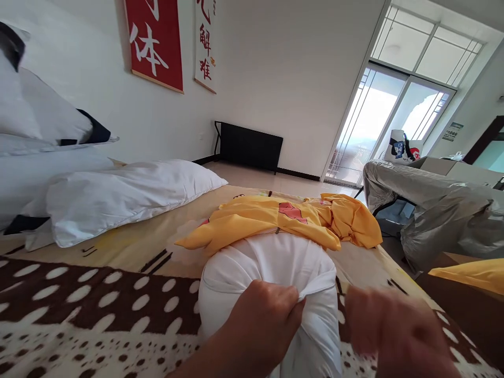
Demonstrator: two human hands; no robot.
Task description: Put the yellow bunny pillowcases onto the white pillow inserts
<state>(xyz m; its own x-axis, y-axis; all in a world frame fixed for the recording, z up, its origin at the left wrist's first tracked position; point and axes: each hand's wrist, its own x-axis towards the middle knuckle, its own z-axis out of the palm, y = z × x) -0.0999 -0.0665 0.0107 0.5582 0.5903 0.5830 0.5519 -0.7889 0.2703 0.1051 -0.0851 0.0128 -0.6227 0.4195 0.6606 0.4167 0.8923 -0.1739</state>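
Observation:
A white pillow point(271, 257) lies in front of me, its near part bunched up. My left hand point(268, 315) is closed on it, with a fold of the white fabric gripped between thumb and fingers. To the right of the pillow, my right hand point(394, 325) is smeared by motion and apart from the fabric; its fingers cannot be made out. Touching the pillow's far end is a yellow pillowcase point(252, 215) with a reddish print, and a small zipper pull shows at its edge. The case's bunched part point(350, 218) spreads to the right.
Another white pillow point(134, 191) lies at the left, beside a stack of white bedding point(51, 110). A patterned blanket point(98, 299) covers the surface beneath. At the right are a cardboard box point(457, 294) with yellow cloth point(476, 273) and a plastic-covered piece of furniture point(441, 199).

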